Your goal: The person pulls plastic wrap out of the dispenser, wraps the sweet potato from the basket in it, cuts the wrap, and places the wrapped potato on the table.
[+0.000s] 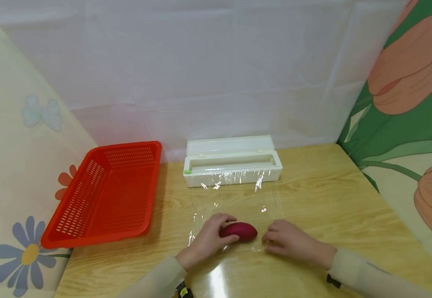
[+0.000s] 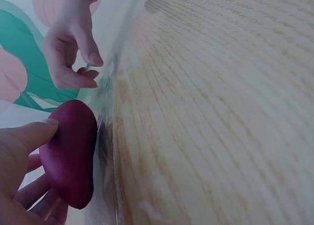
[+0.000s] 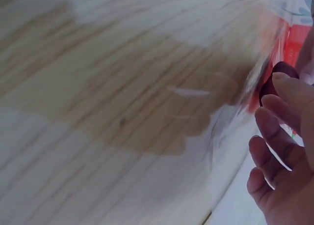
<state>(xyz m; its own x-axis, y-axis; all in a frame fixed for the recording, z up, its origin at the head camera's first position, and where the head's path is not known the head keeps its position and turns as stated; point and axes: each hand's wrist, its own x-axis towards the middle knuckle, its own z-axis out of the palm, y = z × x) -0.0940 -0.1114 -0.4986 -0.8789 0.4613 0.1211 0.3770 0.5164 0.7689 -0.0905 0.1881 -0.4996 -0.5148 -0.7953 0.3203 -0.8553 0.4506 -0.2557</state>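
My left hand (image 1: 213, 234) grips a smooth, dark red sweet potato (image 1: 241, 231), thumb on the near side and fingers round its far side. The left wrist view shows the sweet potato (image 2: 71, 154) lying lengthwise over a sheet of clear cling film (image 2: 109, 161). To its right, my right hand (image 1: 284, 239) is held low with relaxed, slightly bent fingers and nothing between them. A gap between its thumb and fingers shows in the left wrist view. The cling film (image 1: 238, 207) runs forward across the table to a white dispenser box (image 1: 234, 177), whose lid stands raised.
A red plastic basket (image 1: 126, 194) with slotted sides stands on the left of the wooden table (image 1: 320, 190). A green slider (image 1: 188, 171) sits at the box's left end. White cloth (image 1: 216, 74) hangs behind, and flower-printed cloth (image 1: 406, 124) borders the right side.
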